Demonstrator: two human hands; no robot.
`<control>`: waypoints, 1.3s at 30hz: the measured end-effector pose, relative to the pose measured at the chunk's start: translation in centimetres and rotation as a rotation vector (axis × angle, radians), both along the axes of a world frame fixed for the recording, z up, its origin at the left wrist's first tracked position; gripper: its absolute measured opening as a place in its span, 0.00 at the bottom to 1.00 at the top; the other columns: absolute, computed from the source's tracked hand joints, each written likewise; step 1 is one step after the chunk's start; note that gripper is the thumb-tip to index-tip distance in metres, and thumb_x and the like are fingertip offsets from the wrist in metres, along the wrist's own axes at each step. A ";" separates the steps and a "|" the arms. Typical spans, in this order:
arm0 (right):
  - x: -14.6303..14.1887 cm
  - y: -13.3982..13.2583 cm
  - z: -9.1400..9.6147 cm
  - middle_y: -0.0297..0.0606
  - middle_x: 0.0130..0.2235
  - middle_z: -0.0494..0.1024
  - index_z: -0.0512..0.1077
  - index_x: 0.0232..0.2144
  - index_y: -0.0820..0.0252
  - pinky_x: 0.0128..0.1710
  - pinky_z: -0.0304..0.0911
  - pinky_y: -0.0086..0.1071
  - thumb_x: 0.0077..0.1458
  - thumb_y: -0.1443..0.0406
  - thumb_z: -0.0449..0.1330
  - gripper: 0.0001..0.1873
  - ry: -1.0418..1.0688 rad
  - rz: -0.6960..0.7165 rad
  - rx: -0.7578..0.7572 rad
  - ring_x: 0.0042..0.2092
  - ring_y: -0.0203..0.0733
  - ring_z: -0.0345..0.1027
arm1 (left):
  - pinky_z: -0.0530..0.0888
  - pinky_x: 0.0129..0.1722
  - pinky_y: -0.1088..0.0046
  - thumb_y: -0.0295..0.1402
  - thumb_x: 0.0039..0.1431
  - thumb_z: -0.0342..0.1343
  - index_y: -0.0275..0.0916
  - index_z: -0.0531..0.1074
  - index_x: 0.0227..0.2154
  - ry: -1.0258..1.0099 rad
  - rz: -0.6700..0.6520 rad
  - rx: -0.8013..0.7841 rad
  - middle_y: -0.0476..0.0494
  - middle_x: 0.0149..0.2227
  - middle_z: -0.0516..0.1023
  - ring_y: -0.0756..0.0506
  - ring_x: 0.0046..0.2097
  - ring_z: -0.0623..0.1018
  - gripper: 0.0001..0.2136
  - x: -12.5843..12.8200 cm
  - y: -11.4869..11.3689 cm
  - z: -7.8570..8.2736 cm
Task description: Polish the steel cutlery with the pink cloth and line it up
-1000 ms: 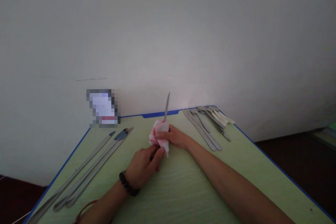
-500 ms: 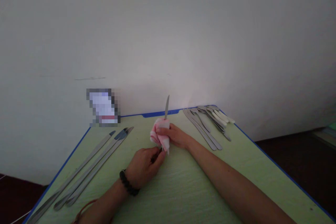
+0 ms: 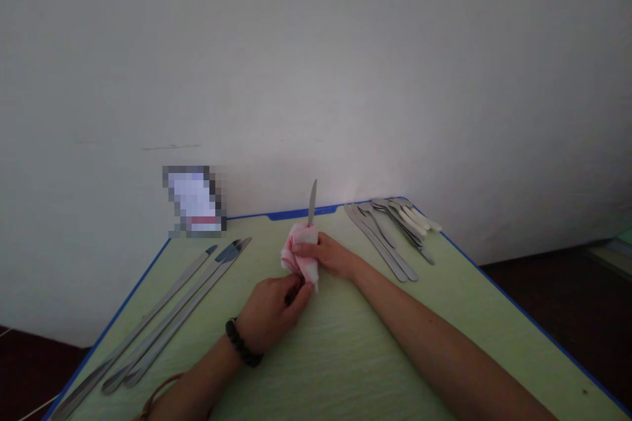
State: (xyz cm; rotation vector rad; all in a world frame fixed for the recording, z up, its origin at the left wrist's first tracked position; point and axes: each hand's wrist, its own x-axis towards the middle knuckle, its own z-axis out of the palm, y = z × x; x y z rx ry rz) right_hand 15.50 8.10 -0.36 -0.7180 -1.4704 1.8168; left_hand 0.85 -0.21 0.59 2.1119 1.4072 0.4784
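Observation:
My left hand, with a dark bead bracelet at the wrist, is closed round the handle end of a table knife. The blade points up and away toward the wall. My right hand is wrapped round a pink and white cloth that covers the middle of the knife. Both hands rest low over the pale green table near its middle.
Several long metal knives lie side by side on the left of the table. A heap of spoons, forks and knives lies at the far right corner. A blurred small box stands at the back left. A white wall rises behind the blue-edged table.
The cloth and my right hand have slid slightly along the knife; both hands otherwise stay in place with the same grip.

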 end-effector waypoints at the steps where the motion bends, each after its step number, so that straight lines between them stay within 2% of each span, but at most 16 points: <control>1: -0.1 0.0 -0.1 0.33 0.25 0.70 0.71 0.26 0.62 0.28 0.54 0.29 0.40 0.52 0.67 0.19 0.038 -0.020 -0.039 0.27 0.34 0.60 | 0.58 0.24 0.74 0.44 0.63 0.40 0.41 0.60 0.21 0.007 -0.001 0.011 0.51 0.18 0.66 0.49 0.21 0.67 0.18 0.0 0.0 -0.1; 5: -0.2 0.0 -0.3 0.31 0.24 0.70 0.71 0.25 0.62 0.27 0.53 0.28 0.36 0.53 0.70 0.20 0.135 -0.080 -0.158 0.26 0.32 0.59 | 0.55 0.24 0.74 0.44 0.63 0.40 0.41 0.57 0.20 0.035 -0.010 0.049 0.52 0.18 0.62 0.50 0.21 0.63 0.18 0.0 0.0 -0.3; 16: -0.1 0.2 -0.4 0.32 0.24 0.71 0.73 0.24 0.63 0.27 0.53 0.29 0.38 0.54 0.69 0.18 0.103 -0.002 -0.067 0.26 0.33 0.59 | 0.55 0.25 0.73 0.42 0.61 0.41 0.40 0.60 0.22 0.051 -0.006 0.022 0.51 0.20 0.65 0.50 0.22 0.64 0.16 0.0 0.0 -0.2; 22: -0.4 0.1 -0.2 0.32 0.25 0.71 0.72 0.25 0.62 0.29 0.55 0.27 0.34 0.54 0.71 0.20 0.231 -0.124 -0.187 0.28 0.33 0.61 | 0.53 0.25 0.73 0.40 0.60 0.41 0.41 0.56 0.20 0.052 -0.009 0.058 0.53 0.18 0.60 0.50 0.22 0.61 0.15 0.0 0.0 -0.3; 25: -0.5 0.1 -0.1 0.32 0.26 0.71 0.72 0.25 0.62 0.29 0.55 0.27 0.34 0.54 0.71 0.21 0.253 -0.135 -0.199 0.28 0.32 0.61 | 0.53 0.25 0.73 0.39 0.60 0.41 0.41 0.55 0.20 0.056 -0.020 0.074 0.53 0.18 0.60 0.50 0.22 0.61 0.14 0.0 0.0 -0.3; 32: -0.3 0.0 -0.3 0.31 0.23 0.69 0.71 0.23 0.62 0.27 0.52 0.28 0.34 0.52 0.71 0.21 0.177 -0.047 -0.131 0.26 0.32 0.58 | 0.56 0.25 0.74 0.37 0.58 0.42 0.42 0.56 0.21 0.063 -0.029 0.068 0.52 0.19 0.64 0.49 0.22 0.64 0.11 -0.2 -0.2 -0.2; 39: 0.0 -0.1 0.3 0.31 0.23 0.67 0.70 0.24 0.62 0.29 0.52 0.30 0.37 0.50 0.68 0.21 0.031 0.032 0.042 0.27 0.33 0.57 | 0.59 0.25 0.74 0.37 0.59 0.42 0.41 0.61 0.25 0.094 -0.029 0.007 0.48 0.21 0.73 0.47 0.24 0.71 0.10 0.0 -0.3 -0.1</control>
